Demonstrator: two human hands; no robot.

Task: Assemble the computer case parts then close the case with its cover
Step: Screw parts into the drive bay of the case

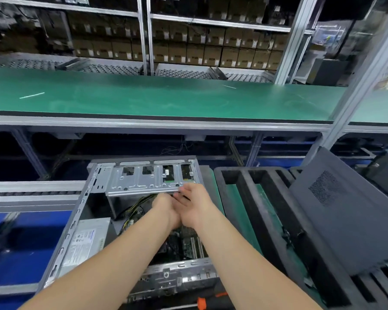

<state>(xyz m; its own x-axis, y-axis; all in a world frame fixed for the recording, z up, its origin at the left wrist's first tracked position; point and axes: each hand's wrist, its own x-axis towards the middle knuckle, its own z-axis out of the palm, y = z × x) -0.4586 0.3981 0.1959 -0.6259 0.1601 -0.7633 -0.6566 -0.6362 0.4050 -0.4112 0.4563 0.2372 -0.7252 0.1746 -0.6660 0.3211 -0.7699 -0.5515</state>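
Observation:
An open grey computer case (76,222) lies flat in front of me. A silver drive cage (143,180) spans its far end, and a power supply (85,242) fills the left side. Yellow and black cables (134,206) run below the cage, with the motherboard (188,245) under my forearms. Both hands meet just below the cage's front edge. My left hand (164,208) shows its back and its fingers are hidden. My right hand (194,203) curls its fingers at the right end of the cage's front edge. The dark grey cover (341,220) leans on a foam rack to the right.
A black foam slotted rack (244,198) stands right of the case on a green mat. A long green bench (166,97) crosses behind, with shelves of cardboard boxes (211,50) beyond. An orange-handled tool (202,303) lies at the near edge. Blue bins sit at the left.

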